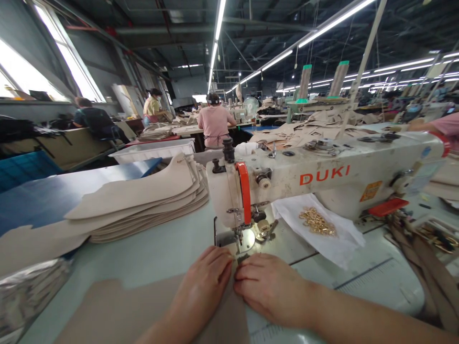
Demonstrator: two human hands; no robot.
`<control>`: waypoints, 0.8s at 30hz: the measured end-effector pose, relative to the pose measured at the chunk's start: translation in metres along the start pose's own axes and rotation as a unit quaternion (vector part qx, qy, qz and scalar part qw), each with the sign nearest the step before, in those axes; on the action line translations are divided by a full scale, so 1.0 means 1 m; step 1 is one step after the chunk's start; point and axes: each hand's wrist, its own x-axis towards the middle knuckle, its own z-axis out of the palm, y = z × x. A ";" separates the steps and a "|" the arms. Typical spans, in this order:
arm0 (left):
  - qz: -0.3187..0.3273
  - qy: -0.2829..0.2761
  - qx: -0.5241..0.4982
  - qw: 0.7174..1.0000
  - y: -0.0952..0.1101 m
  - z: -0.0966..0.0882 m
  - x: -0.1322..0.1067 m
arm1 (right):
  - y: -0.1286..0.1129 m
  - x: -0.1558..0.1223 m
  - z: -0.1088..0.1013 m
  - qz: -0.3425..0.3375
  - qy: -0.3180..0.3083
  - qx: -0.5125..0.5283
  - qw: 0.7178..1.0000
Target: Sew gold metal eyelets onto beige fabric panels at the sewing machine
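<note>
A beige panel [143, 308] of leather-like material lies on the table, its edge reaching the needle area of the sewing machine [279, 177]. My left hand [206, 282] rests on this panel, thumb and fingers closed on its edge just in front of the presser foot [238, 234]. Close beside it, my right hand [268, 286] has its fingers curled together at the panel's right edge. A small dark strip [244, 258] shows at the right fingertips, mostly covered by them.
Stacked beige panels [143, 200] lie left of the machine. Gold metal rings [317, 220] sit on white paper [344, 243] under the machine arm. Brown straps [416, 263] hang at right. A plastic-wrapped bundle [32, 291] is at lower left. Co-workers sit farther back.
</note>
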 end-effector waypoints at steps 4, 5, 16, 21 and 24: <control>0.005 0.007 -0.001 1.000 0.001 0.000 0.001 | 0.000 0.000 -0.001 0.003 -0.004 -0.002 1.000; 0.006 0.009 0.001 1.000 0.001 -0.001 0.001 | 0.000 0.000 -0.001 0.003 -0.004 -0.002 1.000; 0.022 0.021 -0.004 1.000 0.001 0.001 0.003 | -0.001 0.000 -0.001 0.002 0.004 0.004 1.000; 0.012 0.001 -0.019 1.000 0.001 0.000 0.003 | -0.003 0.003 -0.004 0.032 0.007 0.009 0.999; -0.002 -0.020 -0.029 0.999 0.001 -0.003 0.003 | -0.004 0.005 -0.006 0.070 0.004 0.007 0.998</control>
